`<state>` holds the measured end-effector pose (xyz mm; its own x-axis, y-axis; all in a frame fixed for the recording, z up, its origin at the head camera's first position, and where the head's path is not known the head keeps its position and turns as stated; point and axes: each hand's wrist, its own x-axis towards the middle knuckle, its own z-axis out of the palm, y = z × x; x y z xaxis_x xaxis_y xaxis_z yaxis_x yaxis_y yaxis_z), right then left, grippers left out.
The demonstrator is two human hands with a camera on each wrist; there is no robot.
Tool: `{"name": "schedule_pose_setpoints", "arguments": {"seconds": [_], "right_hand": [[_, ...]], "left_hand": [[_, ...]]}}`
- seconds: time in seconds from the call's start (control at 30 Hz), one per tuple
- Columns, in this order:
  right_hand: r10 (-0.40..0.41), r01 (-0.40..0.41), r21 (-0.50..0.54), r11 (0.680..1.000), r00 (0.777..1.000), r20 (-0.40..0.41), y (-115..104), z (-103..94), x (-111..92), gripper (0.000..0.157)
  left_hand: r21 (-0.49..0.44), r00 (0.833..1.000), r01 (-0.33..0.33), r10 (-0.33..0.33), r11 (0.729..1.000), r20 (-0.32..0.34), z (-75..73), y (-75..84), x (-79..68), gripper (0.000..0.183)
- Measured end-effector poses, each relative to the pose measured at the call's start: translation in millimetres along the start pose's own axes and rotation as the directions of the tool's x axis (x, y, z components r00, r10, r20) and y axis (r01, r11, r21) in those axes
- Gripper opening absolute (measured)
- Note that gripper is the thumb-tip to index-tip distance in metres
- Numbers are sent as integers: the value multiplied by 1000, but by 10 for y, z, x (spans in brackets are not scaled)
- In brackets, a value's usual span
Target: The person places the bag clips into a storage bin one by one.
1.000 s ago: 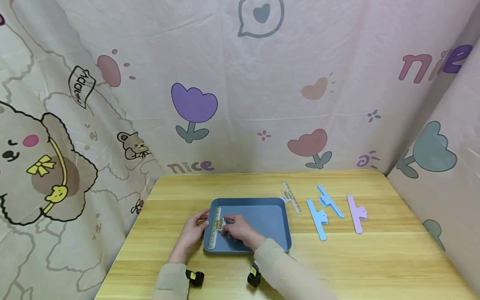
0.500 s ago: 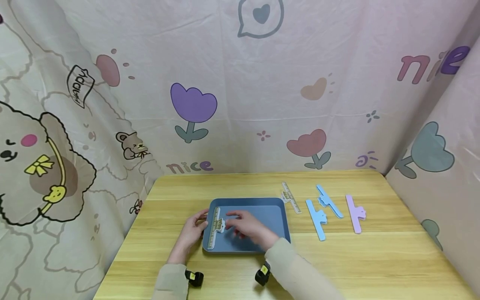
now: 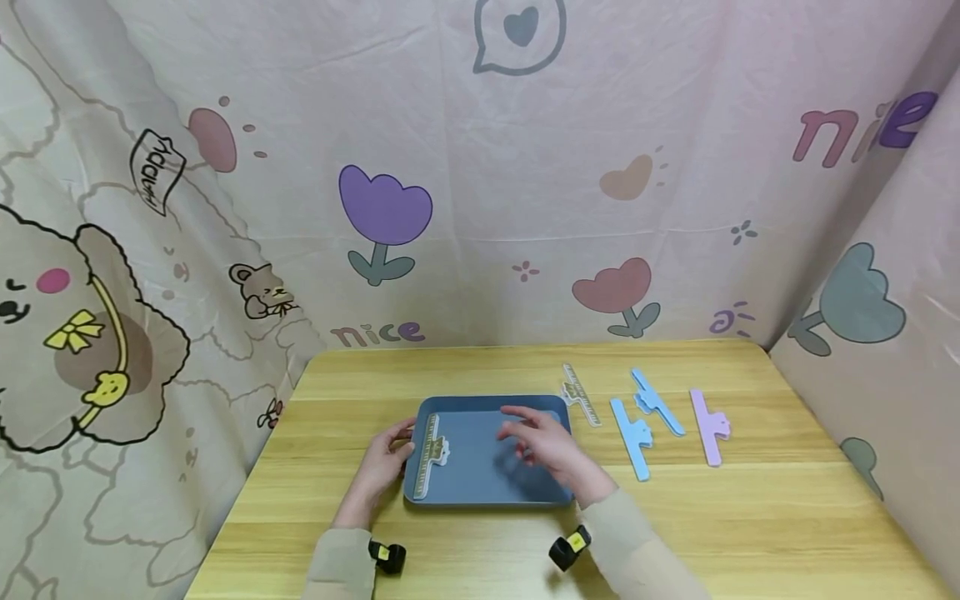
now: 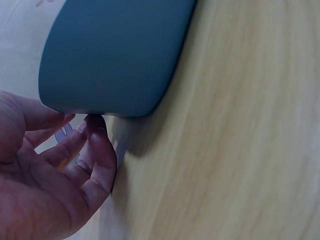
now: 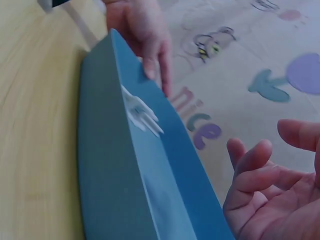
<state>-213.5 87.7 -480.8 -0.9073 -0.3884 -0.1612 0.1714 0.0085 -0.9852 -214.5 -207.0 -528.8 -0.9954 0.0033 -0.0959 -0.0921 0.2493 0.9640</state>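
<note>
My left hand grips the left wall of a blue-grey rectangular tray; in the left wrist view, the thumb and fingers meet at the tray's end. Inside, along the left wall, lies a clear ruler clip with a scale along its bar and a white handle pointing right. My right hand hovers over the right part of the tray, holding nothing, its fingers loosely spread. The right wrist view has those fingers beside the tray wall, apart from it.
Right of the tray, a second clear ruler clip lies by its back corner. Farther right on the wooden table are two light-blue clips and a lilac clip. A patterned curtain hangs behind.
My right hand has let go of the clear ruler clip, leaving it by the tray's left wall, and has moved rightward over the tray. The left hand stays at the left wall.
</note>
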Motion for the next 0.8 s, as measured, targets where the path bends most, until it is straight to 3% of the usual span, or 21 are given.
{"name": "schedule_pose_setpoints", "arguments": {"seconds": [0.37,0.8], "right_hand": [[20,-13,82,997,997,-80,-56,-373,-255,51],[15,15,133,991,974,-226,-56,-883,-490,51]], "left_hand": [[-3,1000,5,-5,1000,-8,-4,-6,5,45],[5,1000,3,-3,1000,-3,4,22,-15,45]]}}
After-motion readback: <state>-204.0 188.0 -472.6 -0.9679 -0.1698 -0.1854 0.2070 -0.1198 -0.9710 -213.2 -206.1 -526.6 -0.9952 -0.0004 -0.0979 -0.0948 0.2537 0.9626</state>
